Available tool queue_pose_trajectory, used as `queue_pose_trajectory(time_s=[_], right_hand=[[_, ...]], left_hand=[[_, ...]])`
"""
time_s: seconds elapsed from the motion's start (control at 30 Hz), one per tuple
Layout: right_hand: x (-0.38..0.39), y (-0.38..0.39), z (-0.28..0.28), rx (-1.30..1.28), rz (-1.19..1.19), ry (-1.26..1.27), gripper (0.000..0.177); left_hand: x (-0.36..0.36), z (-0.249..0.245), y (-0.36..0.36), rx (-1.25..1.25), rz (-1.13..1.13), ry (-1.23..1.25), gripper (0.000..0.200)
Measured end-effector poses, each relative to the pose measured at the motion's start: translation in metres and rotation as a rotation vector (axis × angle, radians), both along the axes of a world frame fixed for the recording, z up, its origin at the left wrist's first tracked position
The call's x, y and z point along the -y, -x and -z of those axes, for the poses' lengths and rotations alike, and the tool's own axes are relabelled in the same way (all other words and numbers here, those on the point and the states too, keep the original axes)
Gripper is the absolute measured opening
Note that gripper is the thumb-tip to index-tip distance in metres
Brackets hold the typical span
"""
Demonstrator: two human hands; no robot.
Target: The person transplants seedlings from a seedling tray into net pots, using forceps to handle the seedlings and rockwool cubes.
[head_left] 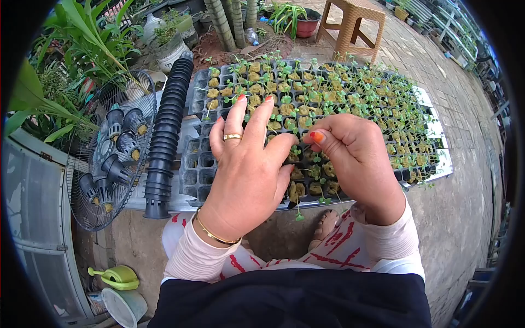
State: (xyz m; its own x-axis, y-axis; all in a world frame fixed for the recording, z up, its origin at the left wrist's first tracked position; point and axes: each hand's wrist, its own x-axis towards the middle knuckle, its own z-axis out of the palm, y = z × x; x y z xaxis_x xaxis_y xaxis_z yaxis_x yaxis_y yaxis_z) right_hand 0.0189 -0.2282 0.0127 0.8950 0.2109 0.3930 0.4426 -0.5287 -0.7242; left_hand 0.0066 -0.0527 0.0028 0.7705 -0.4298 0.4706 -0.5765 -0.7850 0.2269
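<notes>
We are looking down on a tray (pixel 197 161) of sprouts. Its near edge is running from 7 to 4 o'clock just under the hands, and its far edge is lying up at 12. Room for moving is opening at 3 o'clock, where the floor (pixel 465 180) is running on past the tray's right rim. At 9 o'clock the room is tight: a stack of pots (pixel 167 126) is lying along the tray's left edge, touching it, and a grille (pixel 82 213) is sitting just beyond. A stool (pixel 350 22) is standing near the far edge at 1 o'clock.

The left hand (pixel 246 169) is hovering over the tray's near middle. Its grip is spread, fingers fanning toward 12, and it is holding nothing. The right hand (pixel 353 158) is working just beside it at 3 o'clock, its grip pressed together, thumb on forefinger. It is sitting right over a sprout (pixel 296 151) in the near rows. We cannot tell whether the stem is inside that pinch.
</notes>
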Motion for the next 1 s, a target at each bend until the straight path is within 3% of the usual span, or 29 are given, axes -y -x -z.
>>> queue_pose_trajectory(time_s=[0.23,0.43,0.5,0.7,0.93,1.0], right_hand=[[0.000,0.001,0.002,0.184,0.007,0.158,0.006],[0.000,0.000,0.007,0.118,-0.073,0.235,0.005],[0.001,-0.001,0.008,-0.062,-0.096,0.140,0.013],[0.003,0.000,0.002,-0.166,-0.070,0.007,0.013],[0.003,-0.002,0.007,-0.062,-0.082,0.131,0.012],[0.006,-0.003,0.004,-0.207,-0.085,0.060,0.011]], left_hand=[[0.000,0.000,-0.001,-0.033,0.017,0.018,0.035],[-0.003,-0.001,-0.001,-0.048,0.015,0.029,0.039],[-0.004,-0.002,-0.001,-0.051,0.013,0.031,0.039],[-0.005,-0.001,-0.001,-0.059,0.012,0.038,0.041],[-0.004,0.000,-0.002,-0.060,0.009,0.048,0.042],[-0.004,0.000,-0.002,-0.060,0.010,0.047,0.042]])
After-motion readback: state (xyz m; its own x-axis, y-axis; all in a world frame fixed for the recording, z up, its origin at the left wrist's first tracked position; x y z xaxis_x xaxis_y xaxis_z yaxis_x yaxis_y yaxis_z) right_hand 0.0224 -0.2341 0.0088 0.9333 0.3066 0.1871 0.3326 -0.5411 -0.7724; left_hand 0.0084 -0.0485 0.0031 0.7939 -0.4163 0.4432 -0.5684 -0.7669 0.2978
